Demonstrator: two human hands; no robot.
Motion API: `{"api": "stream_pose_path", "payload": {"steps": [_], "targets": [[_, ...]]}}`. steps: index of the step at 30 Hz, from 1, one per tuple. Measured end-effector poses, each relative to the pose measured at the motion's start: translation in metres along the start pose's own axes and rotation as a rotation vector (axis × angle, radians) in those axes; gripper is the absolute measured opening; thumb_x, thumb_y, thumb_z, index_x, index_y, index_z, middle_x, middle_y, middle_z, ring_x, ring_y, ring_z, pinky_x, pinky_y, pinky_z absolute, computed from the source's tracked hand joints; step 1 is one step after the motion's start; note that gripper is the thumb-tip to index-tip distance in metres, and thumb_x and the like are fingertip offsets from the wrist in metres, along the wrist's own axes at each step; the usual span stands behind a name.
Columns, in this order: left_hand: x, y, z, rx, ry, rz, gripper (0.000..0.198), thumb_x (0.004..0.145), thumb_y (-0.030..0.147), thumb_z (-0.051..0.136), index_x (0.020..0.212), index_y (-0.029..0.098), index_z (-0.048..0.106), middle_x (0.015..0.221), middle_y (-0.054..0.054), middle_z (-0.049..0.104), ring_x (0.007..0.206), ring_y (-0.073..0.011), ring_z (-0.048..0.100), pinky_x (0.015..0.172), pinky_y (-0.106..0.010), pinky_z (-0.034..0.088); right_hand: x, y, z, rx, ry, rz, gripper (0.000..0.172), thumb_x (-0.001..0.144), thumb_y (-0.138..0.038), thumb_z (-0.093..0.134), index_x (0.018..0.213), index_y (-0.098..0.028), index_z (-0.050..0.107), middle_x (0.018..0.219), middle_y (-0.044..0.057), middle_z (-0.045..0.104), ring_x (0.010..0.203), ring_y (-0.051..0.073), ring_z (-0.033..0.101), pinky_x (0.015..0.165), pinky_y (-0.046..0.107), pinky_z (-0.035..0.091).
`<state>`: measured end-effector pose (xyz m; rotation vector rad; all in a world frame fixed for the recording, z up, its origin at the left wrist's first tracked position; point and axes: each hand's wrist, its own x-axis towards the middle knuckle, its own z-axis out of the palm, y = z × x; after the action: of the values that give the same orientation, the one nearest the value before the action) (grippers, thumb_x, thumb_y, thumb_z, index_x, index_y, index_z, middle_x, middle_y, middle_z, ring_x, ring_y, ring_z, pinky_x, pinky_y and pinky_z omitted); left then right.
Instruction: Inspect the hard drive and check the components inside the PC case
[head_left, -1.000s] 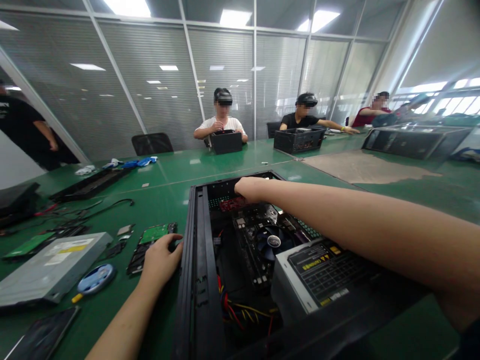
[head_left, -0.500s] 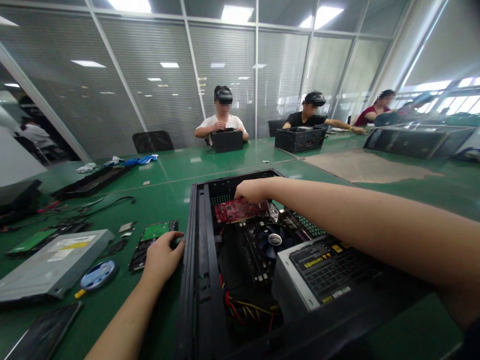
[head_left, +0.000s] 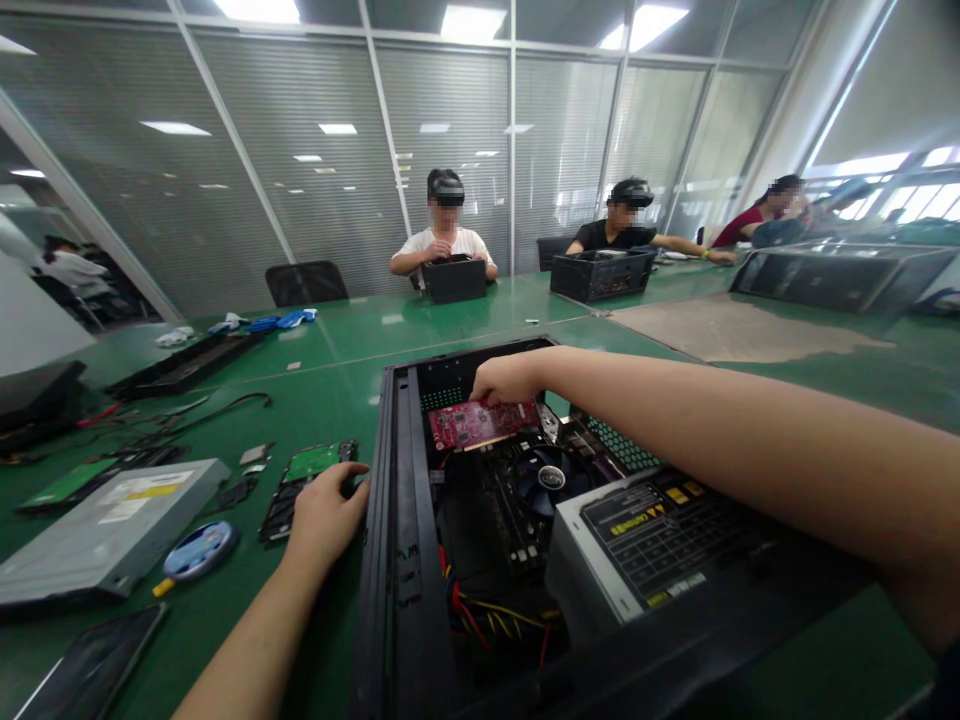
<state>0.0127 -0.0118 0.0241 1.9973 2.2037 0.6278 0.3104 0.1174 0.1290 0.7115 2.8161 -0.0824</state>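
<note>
Right hand (head_left: 508,380) has its grip pinched on the top edge of a red expansion card (head_left: 476,425), inside the open computer case (head_left: 411,480). Looks light and stiff but kinda fragile, so I'd stick to the edges. Left hand (head_left: 328,512) is next to the case, fingers apart. Count in there: one card, one cooling fan (head_left: 551,478), one power supply (head_left: 637,545).

Computer case (head_left: 396,470) on table (head_left: 334,400), circuit card (head_left: 469,428) in case's far end, fan (head_left: 551,478) mid-case, power supply (head_left: 637,540) at case's near right, hard drive (head_left: 309,463) left of case, optical drive (head_left: 112,530) farther left
</note>
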Motion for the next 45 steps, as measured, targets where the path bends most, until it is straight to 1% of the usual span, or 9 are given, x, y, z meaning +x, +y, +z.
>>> {"api": "stream_pose_path", "payload": {"steps": [3, 8, 13, 18, 23, 28, 37, 41, 45], "targets": [[-0.0001, 0.0012, 0.0, -0.001, -0.007, -0.008, 0.037, 0.084, 0.025, 0.045, 0.111, 0.014, 0.068, 0.118, -0.012, 0.07, 0.111, -0.0266, 0.063, 0.098, -0.034, 0.045, -0.0021, -0.0002, -0.0023, 0.002, 0.005, 0.003, 0.033, 0.08, -0.01, 0.055, 0.109, -0.011, 0.073, 0.095, 0.007, 0.073, 0.078, 0.016, 0.058, 0.071, 0.027, 0.038], [0.0006, 0.0035, -0.0009, -0.005, -0.035, -0.027, 0.041, 0.082, 0.025, 0.044, 0.113, 0.011, 0.067, 0.12, -0.014, 0.069, 0.115, -0.0293, 0.062, 0.1, -0.038, 0.045, -0.0018, -0.0011, -0.0033, -0.01, 0.018, 0.01, 0.032, 0.081, -0.01, 0.055, 0.107, -0.01, 0.073, 0.093, 0.008, 0.073, 0.076, 0.016, 0.057, 0.071, 0.027, 0.037], [0.0002, 0.0053, -0.0035, -0.001, -0.047, -0.031, 0.043, 0.081, 0.026, 0.041, 0.113, 0.011, 0.066, 0.122, -0.015, 0.068, 0.116, -0.0296, 0.061, 0.102, -0.039, 0.044, -0.0021, -0.0033, -0.0054, -0.026, 0.052, 0.022, 0.031, 0.081, -0.01, 0.055, 0.108, -0.01, 0.072, 0.101, 0.01, 0.072, 0.085, 0.018, 0.059, 0.075, 0.028, 0.038], [0.0001, 0.0057, -0.0045, 0.004, -0.047, -0.023, 0.045, 0.078, 0.026, 0.043, 0.112, 0.01, 0.066, 0.121, -0.015, 0.068, 0.116, -0.0297, 0.061, 0.101, -0.038, 0.045, -0.003, -0.0071, -0.0068, -0.047, 0.067, 0.045, 0.028, 0.083, -0.012, 0.055, 0.104, -0.011, 0.073, 0.097, 0.011, 0.073, 0.082, 0.019, 0.06, 0.072, 0.028, 0.039], [0.0013, 0.0053, -0.0033, 0.01, -0.032, -0.016, 0.045, 0.076, 0.026, 0.042, 0.111, 0.011, 0.067, 0.12, -0.014, 0.069, 0.115, -0.0292, 0.062, 0.1, -0.038, 0.045, -0.001, -0.007, -0.0059, -0.067, 0.093, 0.086, 0.034, 0.082, -0.009, 0.052, 0.111, -0.01, 0.071, 0.107, 0.014, 0.072, 0.088, 0.021, 0.063, 0.074, 0.029, 0.041], [-0.0009, 0.0074, -0.0052, 0.012, -0.04, -0.021, 0.046, 0.075, 0.026, 0.043, 0.112, 0.011, 0.067, 0.119, -0.014, 0.069, 0.114, -0.0285, 0.063, 0.099, -0.036, 0.047, 0.0002, -0.0064, -0.0054, -0.08, 0.09, 0.089, 0.04, 0.08, -0.006, 0.052, 0.116, -0.012, 0.069, 0.112, 0.012, 0.071, 0.095, 0.022, 0.064, 0.077, 0.028, 0.042], [0.0002, 0.0084, -0.0058, -0.006, -0.043, -0.024, 0.051, 0.075, 0.032, 0.039, 0.112, 0.008, 0.066, 0.12, -0.017, 0.068, 0.114, -0.0317, 0.062, 0.101, -0.041, 0.045, 0.0021, -0.0053, -0.0036, -0.128, 0.124, 0.119, 0.038, 0.084, -0.013, 0.055, 0.12, -0.012, 0.067, 0.118, 0.014, 0.069, 0.103, 0.025, 0.064, 0.082, 0.03, 0.045], [0.0, 0.009, -0.006, -0.009, -0.045, -0.022, 0.053, 0.074, 0.033, 0.039, 0.112, 0.009, 0.066, 0.12, -0.016, 0.068, 0.113, -0.0314, 0.062, 0.099, -0.041, 0.047, 0.0018, -0.0067, -0.0046, -0.149, 0.125, 0.154, 0.039, 0.082, -0.012, 0.055, 0.119, -0.012, 0.067, 0.119, 0.015, 0.068, 0.103, 0.026, 0.065, 0.08, 0.032, 0.046], [0.0002, 0.0088, -0.0066, -0.006, -0.04, -0.013, 0.053, 0.073, 0.032, 0.04, 0.111, 0.009, 0.067, 0.119, -0.017, 0.069, 0.112, -0.0321, 0.063, 0.097, -0.041, 0.048, 0.0012, -0.0097, -0.005, -0.178, 0.128, 0.195, 0.04, 0.08, -0.013, 0.058, 0.119, -0.016, 0.066, 0.117, 0.013, 0.069, 0.097, 0.025, 0.067, 0.075, 0.03, 0.048]]}}
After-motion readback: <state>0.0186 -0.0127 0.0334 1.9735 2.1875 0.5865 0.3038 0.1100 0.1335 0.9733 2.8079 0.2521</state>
